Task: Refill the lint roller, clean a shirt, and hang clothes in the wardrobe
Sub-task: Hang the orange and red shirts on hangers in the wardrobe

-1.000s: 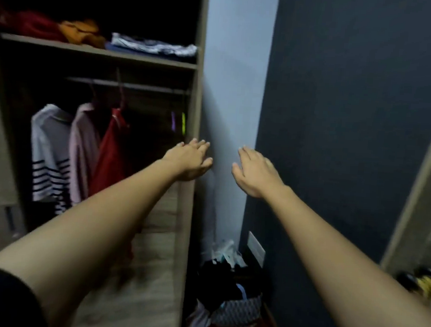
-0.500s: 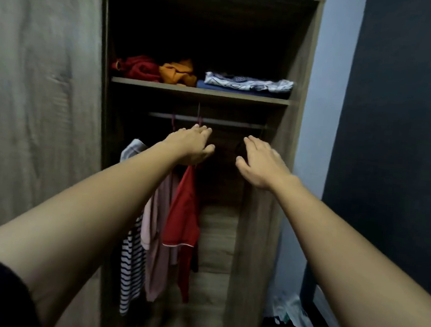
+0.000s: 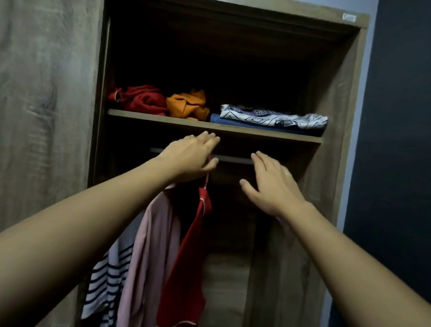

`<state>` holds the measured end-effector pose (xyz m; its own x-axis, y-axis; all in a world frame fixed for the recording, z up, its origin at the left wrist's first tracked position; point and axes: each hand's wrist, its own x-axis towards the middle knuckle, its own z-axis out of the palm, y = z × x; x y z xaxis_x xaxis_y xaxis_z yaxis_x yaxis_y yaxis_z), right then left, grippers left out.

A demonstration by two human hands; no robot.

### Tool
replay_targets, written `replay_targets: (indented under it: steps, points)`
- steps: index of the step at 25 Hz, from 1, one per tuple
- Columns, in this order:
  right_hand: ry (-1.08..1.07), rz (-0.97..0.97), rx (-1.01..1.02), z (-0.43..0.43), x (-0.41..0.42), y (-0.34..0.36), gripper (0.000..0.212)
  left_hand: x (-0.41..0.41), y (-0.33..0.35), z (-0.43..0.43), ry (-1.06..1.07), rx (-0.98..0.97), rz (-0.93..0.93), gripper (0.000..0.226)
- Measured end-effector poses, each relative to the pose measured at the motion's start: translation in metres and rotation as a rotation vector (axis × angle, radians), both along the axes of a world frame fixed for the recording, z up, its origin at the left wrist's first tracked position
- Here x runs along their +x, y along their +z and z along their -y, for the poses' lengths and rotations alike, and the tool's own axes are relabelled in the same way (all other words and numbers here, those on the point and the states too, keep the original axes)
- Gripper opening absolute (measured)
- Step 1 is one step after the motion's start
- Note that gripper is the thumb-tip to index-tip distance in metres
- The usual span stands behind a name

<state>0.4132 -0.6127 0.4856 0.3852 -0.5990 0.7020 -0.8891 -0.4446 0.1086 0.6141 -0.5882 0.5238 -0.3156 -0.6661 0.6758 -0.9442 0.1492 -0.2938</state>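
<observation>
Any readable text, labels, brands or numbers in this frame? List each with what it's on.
No legible text anywhere.
Small pale sticker on the top right corner of the brown wooden wardrobe frame: too small and blurred to read.
Folded black-and-white patterned cloth on the upper shelf: geometric print only, no letters.

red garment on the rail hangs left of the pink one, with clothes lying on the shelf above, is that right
Not quite. The head view shows the red garment hanging right of the pink one, not left. The rest holds: they hang at the rail, and clothes lie on the shelf above.
</observation>
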Motion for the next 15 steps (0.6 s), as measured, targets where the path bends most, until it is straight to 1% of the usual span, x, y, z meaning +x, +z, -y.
replay_targets:
  steps: [5,8,12,15]
  points:
    - [0.003,-0.067,-0.134,0.04,0.024,0.049,0.082,0.011,0.031,0.037,0.034,-0.063,-0.015,0.06]
    - [-0.01,-0.101,-0.198,0.066,0.04,0.077,0.091,0.02,0.054,0.059,0.051,-0.133,-0.077,0.061]
    - [-0.019,-0.124,-0.219,0.105,0.059,0.108,0.108,0.027,0.088,0.081,0.112,-0.217,-0.096,0.063]
    - [-0.015,-0.171,-0.212,0.131,0.072,0.117,0.12,0.032,0.111,0.102,0.139,-0.239,-0.097,0.068]
